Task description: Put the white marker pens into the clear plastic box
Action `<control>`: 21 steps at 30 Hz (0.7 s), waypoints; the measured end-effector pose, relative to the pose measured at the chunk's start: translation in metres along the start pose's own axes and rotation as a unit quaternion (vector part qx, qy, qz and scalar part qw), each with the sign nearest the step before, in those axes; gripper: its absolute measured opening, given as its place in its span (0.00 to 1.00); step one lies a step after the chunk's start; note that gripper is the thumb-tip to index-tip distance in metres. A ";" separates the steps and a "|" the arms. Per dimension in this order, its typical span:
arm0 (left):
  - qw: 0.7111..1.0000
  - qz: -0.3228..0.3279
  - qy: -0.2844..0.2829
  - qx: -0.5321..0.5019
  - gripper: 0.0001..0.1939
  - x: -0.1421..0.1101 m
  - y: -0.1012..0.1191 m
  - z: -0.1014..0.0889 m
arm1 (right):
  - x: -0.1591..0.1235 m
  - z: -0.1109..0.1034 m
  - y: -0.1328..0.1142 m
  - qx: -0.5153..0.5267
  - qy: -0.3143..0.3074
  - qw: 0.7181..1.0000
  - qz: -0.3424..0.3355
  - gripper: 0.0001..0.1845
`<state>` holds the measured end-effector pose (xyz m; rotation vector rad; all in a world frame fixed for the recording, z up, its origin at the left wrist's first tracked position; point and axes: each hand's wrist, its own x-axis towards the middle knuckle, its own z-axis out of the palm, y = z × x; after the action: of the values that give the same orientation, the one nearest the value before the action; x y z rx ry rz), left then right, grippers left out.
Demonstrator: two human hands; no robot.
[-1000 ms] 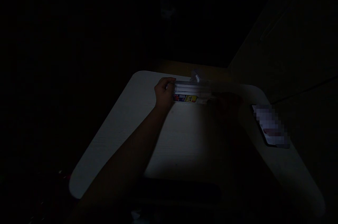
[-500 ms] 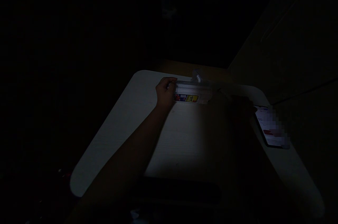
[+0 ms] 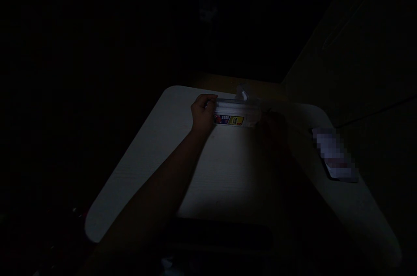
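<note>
My left hand (image 3: 203, 113) is closed around the left end of a clear plastic case (image 3: 249, 113), which lies lengthwise across the far part of the table. A dark blue and yellow label (image 3: 229, 119) runs along the case's near side. Deep in shadow, my right hand (image 3: 272, 126) is at the case's right end; its fingers are too dark to make out, and whether it grips the case cannot be seen. Just behind the case a clear, flap-like plastic piece (image 3: 242, 92) stands up; whether it is joined to the case is unclear.
The pale table (image 3: 143, 154) has rounded corners. A lit phone (image 3: 335, 156) lies near its right edge, partly blurred out. A dark cable (image 3: 378, 112) runs along the right side by the wall (image 3: 365, 50). Most of the surroundings are black.
My right hand has moved left, away from the phone, to the right end of the case. My left hand and the case have hardly moved.
</note>
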<state>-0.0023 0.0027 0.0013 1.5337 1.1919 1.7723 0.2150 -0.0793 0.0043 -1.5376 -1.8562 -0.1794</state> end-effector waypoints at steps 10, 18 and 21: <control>1.000 -0.001 -0.001 0.003 0.09 0.000 0.001 0.000 | 0.000 0.009 -0.003 0.153 -0.022 0.985 0.083 0.23; 1.000 0.004 -0.001 -0.010 0.09 0.000 -0.003 0.001 | 0.004 0.014 -0.001 0.188 -0.016 0.975 0.117 0.21; 1.000 0.008 -0.005 -0.013 0.09 0.000 -0.004 0.001 | 0.004 0.016 0.001 0.201 -0.009 0.972 0.119 0.20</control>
<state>-0.0026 0.0054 -0.0022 1.5393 1.1500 1.7804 0.2088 -0.0674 -0.0049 -1.4556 -1.5830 0.3055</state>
